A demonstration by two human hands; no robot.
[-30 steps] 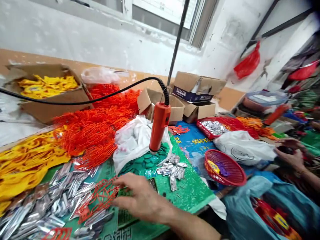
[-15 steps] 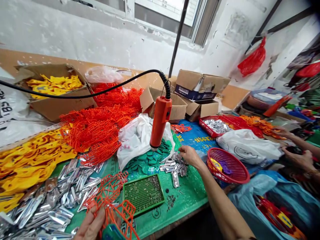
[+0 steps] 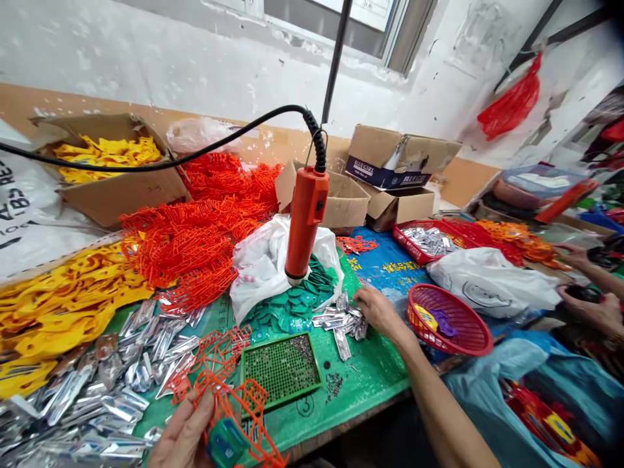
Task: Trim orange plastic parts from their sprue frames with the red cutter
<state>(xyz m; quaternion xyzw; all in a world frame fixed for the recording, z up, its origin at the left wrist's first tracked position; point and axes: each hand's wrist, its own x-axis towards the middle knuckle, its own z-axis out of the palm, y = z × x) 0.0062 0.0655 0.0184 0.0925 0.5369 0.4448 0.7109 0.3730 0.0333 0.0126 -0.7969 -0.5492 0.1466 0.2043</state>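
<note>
My left hand (image 3: 188,426) grips an orange plastic lattice frame (image 3: 253,396) at the front edge of the table, with a teal plastic piece (image 3: 227,442) against it. My right hand (image 3: 377,311) is at the right side of a heap of small silver parts (image 3: 341,322). Its fingers are curled together there, and what lies between them is hidden. An orange electric screwdriver (image 3: 306,224) hangs upright on its cable between the hands. Below it, a green gridded tray (image 3: 280,370) holds many tiny dark pieces, perhaps screws. Teal pieces (image 3: 283,309) spill from a white bag (image 3: 256,260).
At the left lie yellow parts (image 3: 73,299), silver blade-like pieces (image 3: 102,403) and piled orange frames (image 3: 185,247). Cardboard boxes (image 3: 346,201) line the wall. Right of my arm stand a red basket (image 3: 482,341) and a blue bag (image 3: 472,383). Another person's hands (image 3: 592,309) work at far right.
My right hand stays at the silver heap, its fingertips shifting slightly. The left hand has raised and turned the orange frame a little, showing more of the teal piece. The whole view has shifted slightly.
</note>
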